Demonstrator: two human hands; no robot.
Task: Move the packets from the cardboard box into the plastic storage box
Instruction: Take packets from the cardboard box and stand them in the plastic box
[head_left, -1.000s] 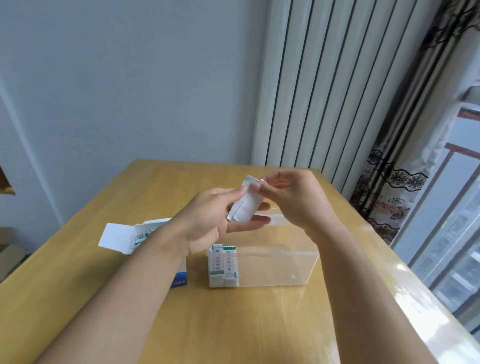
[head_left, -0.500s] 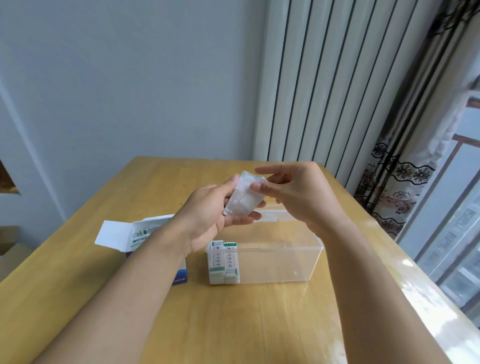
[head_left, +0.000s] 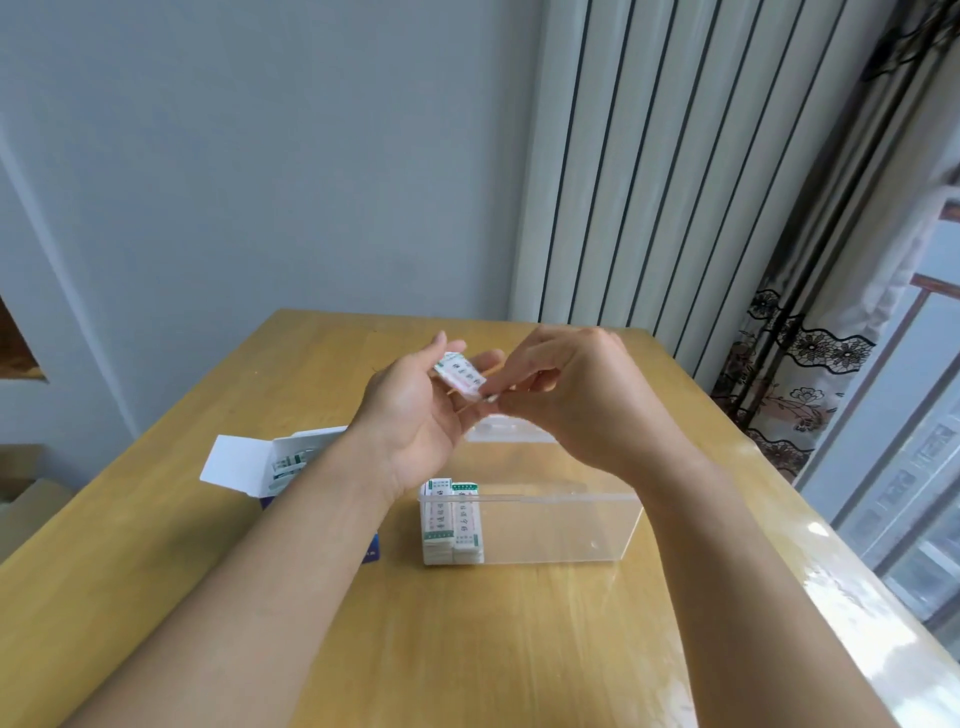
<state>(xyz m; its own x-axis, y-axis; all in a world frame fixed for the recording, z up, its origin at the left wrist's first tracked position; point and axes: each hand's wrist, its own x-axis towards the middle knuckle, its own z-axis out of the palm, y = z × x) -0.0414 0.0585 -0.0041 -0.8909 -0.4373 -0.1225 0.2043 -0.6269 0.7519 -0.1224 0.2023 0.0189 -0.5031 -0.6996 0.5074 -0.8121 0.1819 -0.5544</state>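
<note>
Packet: I see one white packet (head_left: 460, 375) held up over the far rim of the plastic storage box (head_left: 561, 525), long axis slanting down toward the right.
Hands: left hand (head_left: 415, 410) cradles it, right hand (head_left: 566, 395) pinches its lower end; both equally near.
Drop: straight down, I judge.
Box contents: stacked packets (head_left: 451, 519) at its left end.
Cardboard box (head_left: 270, 465): open, left of it.
Tabletop (head_left: 467, 649): pale wood.
Room: grey wall, striped curtain.

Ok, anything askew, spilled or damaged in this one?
Nothing stands out. Both hands, left hand and right hand, hold packets above the plastic storage box, where stowed packets stand neatly at its left end. The cardboard box lies open, undamaged.
</note>
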